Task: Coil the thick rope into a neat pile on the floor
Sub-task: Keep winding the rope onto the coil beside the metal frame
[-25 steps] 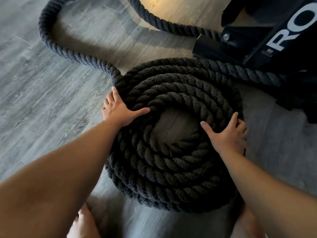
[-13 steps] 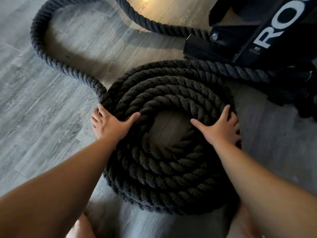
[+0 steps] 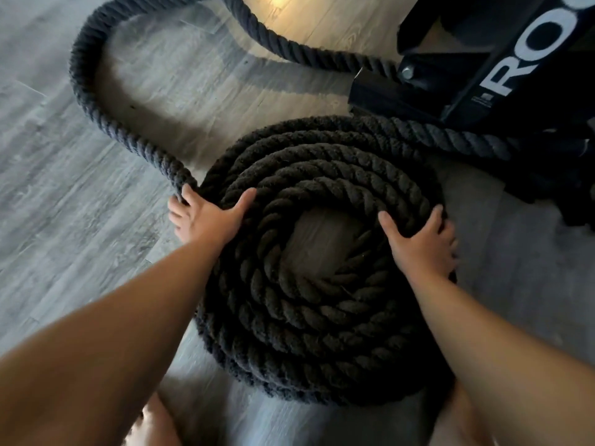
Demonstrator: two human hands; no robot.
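A thick dark braided rope [image 3: 309,323] lies coiled in a round stacked pile on the grey wood floor, with a bare patch of floor in its centre. A loose length of the rope [image 3: 96,101] loops away from the pile's left side, up and across the top of the view. My left hand [image 3: 206,217] clasps the coil's left rim, thumb on top and fingers down the outside where the loose length joins. My right hand [image 3: 421,243] grips the right rim, thumb inside and fingers over the outer edge.
A black metal rack base [image 3: 483,72] with white lettering stands at the upper right, and rope passes under it. Dark fabric [image 3: 566,194] lies on the floor at the right. My bare knees show at the bottom edge.
Both hands have slid along the coil's rim and the view has shifted a little; the left hand now sits lower on the outer edge. The pile keeps its shape.
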